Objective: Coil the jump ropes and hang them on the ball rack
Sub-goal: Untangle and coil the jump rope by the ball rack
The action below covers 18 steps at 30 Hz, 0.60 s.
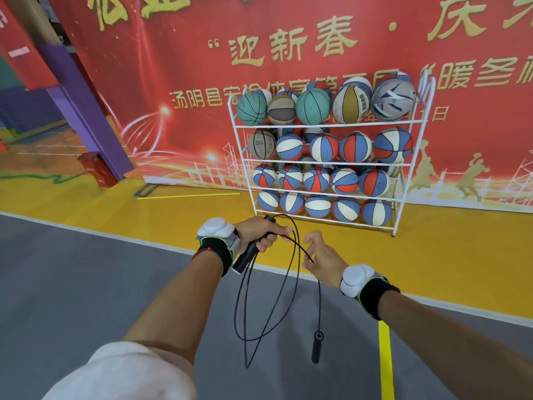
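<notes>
The left hand [256, 236] grips the thin black jump rope [319, 307], well short of the far white wire ball rack [326, 125]; the right hand [321, 259] curls round its cord so loosely that loops may slip.

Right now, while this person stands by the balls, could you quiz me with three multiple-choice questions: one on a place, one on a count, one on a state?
1. Where does the ball rack stand? A on the yellow floor strip before the red banner; B on a table; C hung from a ceiling.
2. How many shelves of balls does it hold? A two; B four; C six.
3. The jump rope has a lower handle that is: A dangling free; B lying flat; C hooked on the rack.

1 A, its feet rest on yellow. 2 B, four rows show. 3 A, it hangs below the right hand; the left hand grips the other handle.
</notes>
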Motion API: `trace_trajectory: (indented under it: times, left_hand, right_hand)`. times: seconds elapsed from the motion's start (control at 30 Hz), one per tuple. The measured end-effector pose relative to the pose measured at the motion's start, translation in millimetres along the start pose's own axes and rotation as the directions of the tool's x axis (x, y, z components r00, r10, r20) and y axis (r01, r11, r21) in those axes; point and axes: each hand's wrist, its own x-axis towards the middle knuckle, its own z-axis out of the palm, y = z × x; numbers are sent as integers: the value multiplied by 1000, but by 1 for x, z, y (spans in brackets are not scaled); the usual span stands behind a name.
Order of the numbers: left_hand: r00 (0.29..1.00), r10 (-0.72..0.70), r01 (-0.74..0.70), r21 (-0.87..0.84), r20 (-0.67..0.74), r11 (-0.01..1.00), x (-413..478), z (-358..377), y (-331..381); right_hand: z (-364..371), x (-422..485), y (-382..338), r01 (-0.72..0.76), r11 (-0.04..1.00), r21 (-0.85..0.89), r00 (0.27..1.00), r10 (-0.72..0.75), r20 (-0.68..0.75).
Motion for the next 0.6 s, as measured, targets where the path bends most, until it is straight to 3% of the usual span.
trace_trajectory:
  times: [0.13, 0.27, 0.43, 0.6]
  left_hand:
    - [999, 30, -32, -131, -11, 991, -6, -22, -5]
    - [998, 23, -32, -155, -55, 987, -7, -35, -16]
    - [998, -36, 44, -152, 51, 987, -11, -33, -22]
    - [989, 11, 10, -149, 145, 989, -8, -28, -20]
  right_hand:
    - [11, -6, 30, -108, 991, 80, 989, 99, 111]
    - [10, -4, 40, -176, 984, -12, 963, 174, 207]
    - [-4, 15, 29, -151, 977, -152, 970, 176, 166]
    - [-17, 32, 16, -96, 929, -356, 980, 150, 128]
